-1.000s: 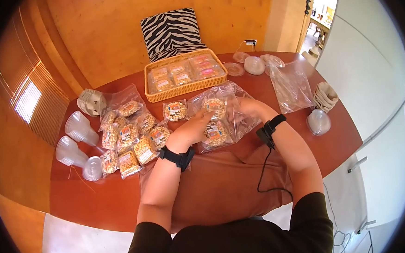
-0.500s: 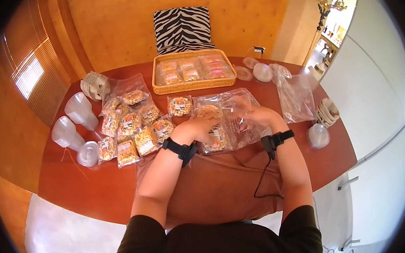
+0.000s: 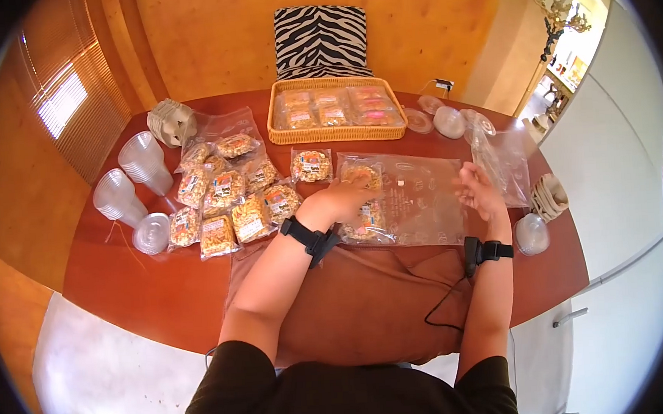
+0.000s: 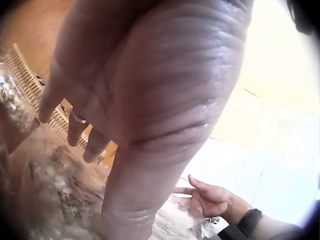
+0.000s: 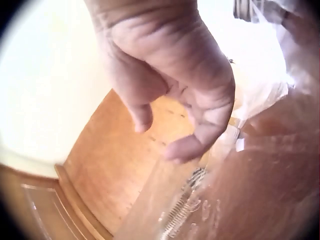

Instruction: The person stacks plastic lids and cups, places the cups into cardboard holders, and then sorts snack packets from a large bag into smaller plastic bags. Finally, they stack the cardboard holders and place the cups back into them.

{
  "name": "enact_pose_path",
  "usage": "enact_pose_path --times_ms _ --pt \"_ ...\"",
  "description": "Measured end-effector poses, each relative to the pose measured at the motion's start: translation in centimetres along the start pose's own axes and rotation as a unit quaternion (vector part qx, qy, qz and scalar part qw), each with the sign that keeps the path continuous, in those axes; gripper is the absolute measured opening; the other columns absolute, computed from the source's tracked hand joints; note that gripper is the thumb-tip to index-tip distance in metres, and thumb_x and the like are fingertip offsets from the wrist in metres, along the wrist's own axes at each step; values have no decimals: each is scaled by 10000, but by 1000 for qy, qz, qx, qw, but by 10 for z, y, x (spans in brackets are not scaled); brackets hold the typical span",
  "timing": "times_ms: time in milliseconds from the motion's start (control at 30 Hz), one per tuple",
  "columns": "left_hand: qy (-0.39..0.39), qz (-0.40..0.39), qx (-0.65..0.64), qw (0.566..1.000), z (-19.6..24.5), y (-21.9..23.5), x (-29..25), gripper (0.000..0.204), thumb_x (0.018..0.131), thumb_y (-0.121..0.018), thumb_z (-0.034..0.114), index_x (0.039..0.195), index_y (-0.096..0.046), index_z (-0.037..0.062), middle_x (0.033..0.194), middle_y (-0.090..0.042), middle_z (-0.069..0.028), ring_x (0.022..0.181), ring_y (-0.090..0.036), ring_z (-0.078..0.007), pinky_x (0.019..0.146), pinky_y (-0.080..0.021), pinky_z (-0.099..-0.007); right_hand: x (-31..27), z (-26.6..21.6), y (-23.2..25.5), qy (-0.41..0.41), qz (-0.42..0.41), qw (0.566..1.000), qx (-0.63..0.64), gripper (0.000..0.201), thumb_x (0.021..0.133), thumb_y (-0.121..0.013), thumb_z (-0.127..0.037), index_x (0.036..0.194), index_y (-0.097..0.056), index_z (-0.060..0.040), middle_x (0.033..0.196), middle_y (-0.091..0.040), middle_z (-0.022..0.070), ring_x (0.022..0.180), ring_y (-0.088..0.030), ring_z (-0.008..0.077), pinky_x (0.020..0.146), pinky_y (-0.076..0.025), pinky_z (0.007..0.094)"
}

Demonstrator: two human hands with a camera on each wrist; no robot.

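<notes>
Your spread left hand (image 3: 337,203) lies over snack packs (image 3: 371,226) toward the table's (image 3: 116,277) near edge; smooth the clear bag (image 3: 424,205) gently with your relaxed, empty right hand (image 3: 483,192).

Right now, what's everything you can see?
packs: around eleven, golden, left and centre
basket: one, tan, back
basket packs: about six, yellow or pink, inside
bags: three, clear, across table
bagged packs: two, golden, centre
cup stacks: two, clear, left
dishes: several, clear, left and right
holder stacks: two, beige, left and right
cloth: one, brown, front
table: one, reddish, middle
chair: one, black and white, behind
blind: one, brown, left
wristbands: two, black, wrists
left grip: one, bare, over bagged packs
right grip: one, bare, right
</notes>
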State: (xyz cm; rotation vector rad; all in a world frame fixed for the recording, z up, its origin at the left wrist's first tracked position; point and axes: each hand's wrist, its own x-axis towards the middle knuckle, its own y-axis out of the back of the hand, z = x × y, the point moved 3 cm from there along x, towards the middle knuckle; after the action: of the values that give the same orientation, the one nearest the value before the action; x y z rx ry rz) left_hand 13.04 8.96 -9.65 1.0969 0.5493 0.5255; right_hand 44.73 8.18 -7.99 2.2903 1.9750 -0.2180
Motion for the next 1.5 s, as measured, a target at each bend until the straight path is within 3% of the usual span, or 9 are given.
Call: enact_pose_path --times_ms 67,300,433,667,767,967,1167,1400,1500 --pt "-25 13 -37 999 -10 -11 6 870 662 -769 208 1425 -357 149 1491 -221 -252 1404 -168 -369 1106 -229 -446 1 5 -7 22 -54 990 -126 486 872 -629 -125 1299 -398 -117 923 -624 79 698 -558 97 593 -469 207" --pt "-28 67 -142 987 -33 16 -9 798 715 -747 226 1408 -371 101 1448 -313 -250 1351 -300 -370 1093 -285 -401 12 -10 26 149 88 975 -137 485 878 -623 -165 1309 -417 -87 863 -582 61 677 -554 104 593 -480 238" --pt "251 180 -14 951 -72 37 -34 790 793 -680 350 1424 -314 45 1356 -429 -278 1275 -417 -360 1029 -372 -420 -21 -43 5 205 61 958 -192 441 881 -630 -192 1269 -462 -69 894 -593 72 719 -581 123 616 -486 250" --pt "430 90 -44 897 -113 40 -5 947 772 -640 502 1480 -163 91 1294 -526 -212 1171 -521 -376 961 -429 -473 -65 -75 -45 305 41 889 -340 388 855 -642 -180 1197 -519 -46 867 -622 101 753 -617 190 684 -497 323" --pt "403 65 -34 912 -122 42 4 989 724 -733 414 1473 -174 89 1358 -433 -264 1148 -532 -397 941 -457 -438 -71 -76 -47 333 16 865 -374 397 854 -641 -189 1204 -516 -49 866 -624 114 784 -619 229 720 -493 344" --pt "324 201 -36 924 -95 48 1 1027 635 -827 171 1448 -204 88 1405 -221 -368 1123 -528 -446 904 -487 -417 -73 -77 -45 333 14 855 -396 369 854 -634 -179 1175 -523 -36 888 -633 133 816 -622 253 740 -491 343" --pt "217 306 -75 924 -35 84 -27 915 699 -752 54 1457 -251 158 1351 -348 -311 1149 -515 -420 977 -440 -398 -72 -71 -58 314 -61 864 -388 420 848 -654 -213 1205 -510 -45 871 -632 126 818 -623 235 730 -491 331" --pt "-61 315 -227 920 71 77 -29 778 758 -719 63 1430 -330 117 1390 -386 -185 1287 -394 -303 1064 -327 -369 -79 -55 -93 133 -246 946 -164 707 860 -670 -244 1418 -274 -66 1212 -505 121 1009 -579 170 848 -472 318" --pt "-106 311 -224 917 89 63 -21 829 776 -704 42 1464 -247 115 1415 -357 -170 1268 -410 -290 1066 -328 -369 -68 -47 -99 341 -259 878 -214 678 861 -662 -217 1407 -292 -65 1244 -484 119 1123 -527 199 938 -427 330"
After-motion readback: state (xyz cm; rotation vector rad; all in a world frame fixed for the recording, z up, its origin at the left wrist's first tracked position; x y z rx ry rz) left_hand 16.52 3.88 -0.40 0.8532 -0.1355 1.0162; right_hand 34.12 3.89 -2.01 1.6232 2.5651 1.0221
